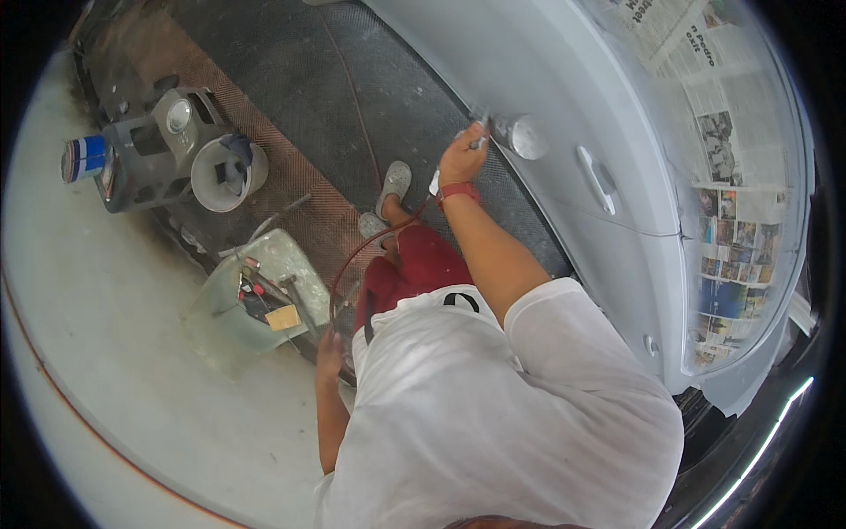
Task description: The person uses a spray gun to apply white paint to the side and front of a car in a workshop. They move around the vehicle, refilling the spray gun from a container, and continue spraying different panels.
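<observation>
Along the right side: car (564, 66), set lengthwise beside the work position, presumably for access along the whole flank. Over its window area: newspaper sheets (749, 212), likely serving as a mask. At left, across the walkway from the car: translucent tub (301, 264) with mixed tools inside, apparently for storage away from the bodywork. Farther left: grey plastic stand (132, 176), probably in use as a raised shelf. Just right of the stand: white bucket (254, 181) with a dark cloth (234, 152) partly at the rim, perhaps for ready pick-up.

Between the two hands: red hose (351, 262), curved left of the body, likely to leave slack and avoid dragging on the car. At the far end of the hose: spray gun (504, 130), close beside the door panel. Right hand (462, 157): fingers wrapped around the gun's grip, probably for aim and control. Left hand (330, 354): fingers apparently closed on the hose, likely to manage its slack; fingertips hidden.

Note the appearance of the gun: metallic grey, slightly blurred, with a round, silvery cup (529, 138) bright on top. Cannot distinguish nozzle or trigger. Note the car finish: pale grey, smooth, with soft reflections.
</observation>
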### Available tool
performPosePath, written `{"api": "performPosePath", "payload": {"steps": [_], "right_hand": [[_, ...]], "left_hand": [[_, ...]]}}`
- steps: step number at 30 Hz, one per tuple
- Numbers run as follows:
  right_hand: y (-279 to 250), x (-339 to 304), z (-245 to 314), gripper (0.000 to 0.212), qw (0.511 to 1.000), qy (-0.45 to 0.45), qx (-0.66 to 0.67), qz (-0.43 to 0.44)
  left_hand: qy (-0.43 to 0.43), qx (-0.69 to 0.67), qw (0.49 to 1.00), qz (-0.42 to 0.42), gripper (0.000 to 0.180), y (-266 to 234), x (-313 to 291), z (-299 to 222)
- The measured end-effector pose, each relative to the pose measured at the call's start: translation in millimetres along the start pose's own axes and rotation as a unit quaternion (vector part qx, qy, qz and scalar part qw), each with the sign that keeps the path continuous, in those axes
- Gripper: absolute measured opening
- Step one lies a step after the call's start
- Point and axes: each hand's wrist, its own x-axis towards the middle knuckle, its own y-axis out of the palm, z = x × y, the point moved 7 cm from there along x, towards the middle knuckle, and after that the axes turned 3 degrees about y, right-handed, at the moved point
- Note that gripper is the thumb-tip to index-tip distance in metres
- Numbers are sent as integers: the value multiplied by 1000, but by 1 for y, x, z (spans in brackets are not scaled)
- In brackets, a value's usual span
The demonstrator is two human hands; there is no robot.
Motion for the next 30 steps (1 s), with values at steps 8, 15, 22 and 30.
{"api": "performPosePath", "payload": {"steps": [8,15,22,30], "right_hand": [[19,24,39,51,958,185,166,145],[-64,11,-3,57,937,313,68,-143],[68,30,18,55,984,175,-9,39],[280,46,168,58,981,145,-25,129]], "left_hand": [[-13,28,999,13,41,1,55,-113],[11,-110,993,48,29,-35,91,-212],[-59,-93,992,54,25,-87,119,-253],[-166,-51,983,64,31,-189,147,-278]]}}
